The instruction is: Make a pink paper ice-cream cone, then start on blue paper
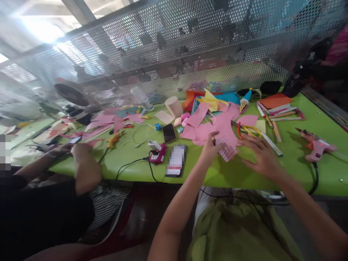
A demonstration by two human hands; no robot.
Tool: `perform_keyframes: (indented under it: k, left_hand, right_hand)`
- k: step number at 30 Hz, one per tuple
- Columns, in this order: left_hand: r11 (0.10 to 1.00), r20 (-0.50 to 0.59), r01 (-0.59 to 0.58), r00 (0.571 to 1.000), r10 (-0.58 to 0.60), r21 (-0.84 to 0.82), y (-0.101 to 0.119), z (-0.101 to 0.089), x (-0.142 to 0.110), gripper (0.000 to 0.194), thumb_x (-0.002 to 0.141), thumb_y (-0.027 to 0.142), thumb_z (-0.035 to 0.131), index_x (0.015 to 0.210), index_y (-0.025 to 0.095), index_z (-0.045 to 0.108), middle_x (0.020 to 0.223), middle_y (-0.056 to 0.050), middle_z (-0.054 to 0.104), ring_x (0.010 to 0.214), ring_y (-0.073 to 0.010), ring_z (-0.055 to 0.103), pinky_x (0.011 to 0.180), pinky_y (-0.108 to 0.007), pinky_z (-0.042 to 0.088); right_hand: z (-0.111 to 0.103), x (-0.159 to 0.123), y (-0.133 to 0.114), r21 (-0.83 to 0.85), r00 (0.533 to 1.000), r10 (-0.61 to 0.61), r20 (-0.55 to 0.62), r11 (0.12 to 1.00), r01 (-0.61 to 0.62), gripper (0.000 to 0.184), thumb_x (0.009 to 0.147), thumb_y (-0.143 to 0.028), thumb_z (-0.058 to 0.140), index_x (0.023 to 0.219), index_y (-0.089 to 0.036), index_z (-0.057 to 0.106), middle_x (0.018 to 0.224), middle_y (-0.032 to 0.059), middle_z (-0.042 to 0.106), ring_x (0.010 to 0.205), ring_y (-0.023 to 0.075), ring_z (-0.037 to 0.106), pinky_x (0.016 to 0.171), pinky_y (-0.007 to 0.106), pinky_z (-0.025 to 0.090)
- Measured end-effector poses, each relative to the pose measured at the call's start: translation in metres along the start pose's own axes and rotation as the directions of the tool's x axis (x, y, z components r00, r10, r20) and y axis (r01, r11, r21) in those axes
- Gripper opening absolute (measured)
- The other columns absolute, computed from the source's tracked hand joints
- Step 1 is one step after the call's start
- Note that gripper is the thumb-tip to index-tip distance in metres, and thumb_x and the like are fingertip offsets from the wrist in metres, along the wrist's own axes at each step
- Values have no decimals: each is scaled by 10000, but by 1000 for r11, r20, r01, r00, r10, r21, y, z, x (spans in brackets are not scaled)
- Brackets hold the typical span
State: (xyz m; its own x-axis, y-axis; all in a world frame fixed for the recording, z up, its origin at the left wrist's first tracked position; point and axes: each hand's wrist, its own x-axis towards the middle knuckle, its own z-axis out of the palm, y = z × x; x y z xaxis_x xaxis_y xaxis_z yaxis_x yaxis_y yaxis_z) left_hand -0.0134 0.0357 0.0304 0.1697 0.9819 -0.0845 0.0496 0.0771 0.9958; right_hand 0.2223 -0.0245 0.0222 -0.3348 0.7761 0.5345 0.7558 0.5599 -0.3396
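My left hand (pixel 209 151) pinches the edge of a small piece of pink paper with a drawn grid (pixel 227 150), held low over the table. To the right of it, my right hand (pixel 262 156) is empty, its fingers spread and slightly blurred. Just beyond those fingers lie scissors with yellow handles (pixel 252 131) and a red curved handle (pixel 239 130). Cut sheets of pink paper (pixel 224 125) are heaped behind both hands. A finished-looking paper ice cream cone (pixel 245 100) with a blue top stands at the back.
Markers (pixel 282 110) lie at the right, with a pink glue gun (pixel 318 146) and its cord nearby. Left of me are a phone (pixel 176 160), a dark phone (pixel 169 133) and a magenta power socket (pixel 157 154). Another person's arm (pixel 84 165) rests at the far left beside a yellow glue gun (pixel 112 140).
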Motion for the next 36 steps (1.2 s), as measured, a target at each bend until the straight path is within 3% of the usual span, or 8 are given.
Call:
perform_keyframes:
  k: [5, 8, 13, 18, 22, 25, 29, 36]
  left_hand:
    - [962, 0, 37, 999, -38, -270, 26, 11, 7, 729, 768, 272, 816, 1437, 224, 529, 877, 5, 637, 690, -118, 597, 633, -237, 462]
    - [934, -20, -31, 999, 25, -355, 42, 7, 13, 650, 834, 488, 799, 1383, 219, 579, 825, 8, 619, 626, -97, 553, 575, -219, 420]
    - [905, -212, -215, 967, 143, -368, 50, 1, 31, 614, 835, 661, 758, 1263, 234, 655, 1054, -53, 683, 871, -134, 635, 693, -220, 470]
    - [896, 8, -92, 994, 106, -434, 30, 30, 43, 493, 731, 576, 874, 980, 184, 711, 966, -54, 720, 860, -153, 665, 771, -261, 506]
    - [860, -75, -75, 996, 42, -505, 14, 45, 52, 460, 674, 518, 896, 852, 163, 663, 769, -2, 665, 653, -113, 614, 663, -260, 518]
    - [842, -107, -38, 994, -23, -538, 8, 37, 57, 459, 666, 511, 880, 818, 178, 603, 656, 45, 580, 542, -99, 552, 570, -264, 523]
    - [832, -128, 26, 985, -116, -554, 8, 17, 57, 434, 598, 399, 893, 805, 195, 572, 663, 69, 519, 541, -85, 503, 488, -230, 508]
    - [853, 25, 57, 998, -51, -520, 8, 16, 54, 434, 671, 338, 875, 1030, 188, 683, 800, 12, 650, 621, -91, 595, 538, -195, 498]
  right_hand:
    - [5, 29, -20, 49, 1000, -2, -8, 999, 2, 538, 926, -243, 698, 1454, -325, 632, 1491, 55, 666, 1315, 370, 595, 1113, 595, 459]
    - [6, 46, -15, 309, 960, 246, -138, 931, -194, 262, 982, -321, 653, 1202, -304, 794, 1134, 49, 820, 1048, 310, 707, 980, 530, 541]
    - [9, 81, 1, 914, 723, 691, 9, 289, -287, 207, 789, -417, 852, 923, -262, 825, 828, 12, 798, 714, 206, 713, 661, 352, 601]
    - [26, 101, 2, 972, 682, 730, 41, 130, -196, 271, 709, -385, 904, 915, -246, 797, 881, 15, 817, 736, 199, 747, 664, 330, 620]
    - [35, 90, 6, 953, 682, 724, 99, 128, -274, 282, 683, -370, 935, 867, -226, 776, 756, -1, 780, 627, 175, 710, 612, 311, 604]
    - [25, 79, 12, 924, 753, 635, 173, 159, -346, 382, 722, -342, 912, 1072, -245, 795, 858, 17, 782, 699, 173, 716, 688, 312, 616]
    - [8, 73, 19, 876, 878, 442, 183, 333, -349, 568, 906, -325, 678, 1467, -383, 611, 1206, 28, 732, 973, 194, 719, 889, 347, 608]
    - [10, 72, 22, 693, 934, 334, 126, 645, -323, 476, 870, -190, 660, 1312, -354, 729, 1196, 42, 717, 976, 205, 678, 803, 333, 592]
